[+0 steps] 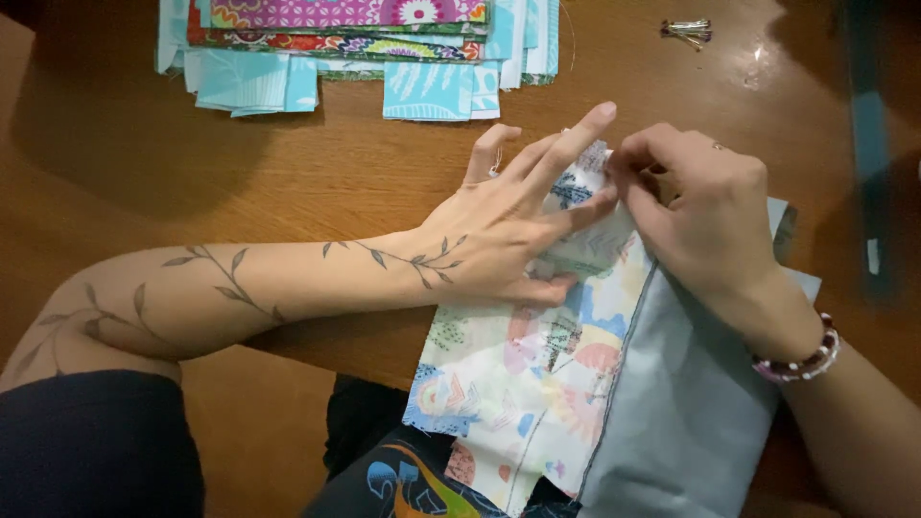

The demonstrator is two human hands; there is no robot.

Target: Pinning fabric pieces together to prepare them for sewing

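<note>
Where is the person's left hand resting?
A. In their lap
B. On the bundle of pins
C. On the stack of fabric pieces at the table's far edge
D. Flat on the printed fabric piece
D: the left hand lies spread, fingers extended, on the pastel printed fabric piece, beside the right hand pinching its top edge.

Beyond the fingertips: a bare strip of the wooden table (384, 163), then a stack of fabric pieces (355, 43) closing off the far edge.
Far right of the fingertips: a small bundle of pins (687, 31), with open wood around it.
Between the fingertips: no gap; the left hand (508, 230) and right hand (700, 216) meet on the printed patchwork piece (518, 374).
Under the right fingers: grey fabric (681, 422) covers the table.
Behind the left fingers: the forearm (249, 283) lies across the table.
</note>
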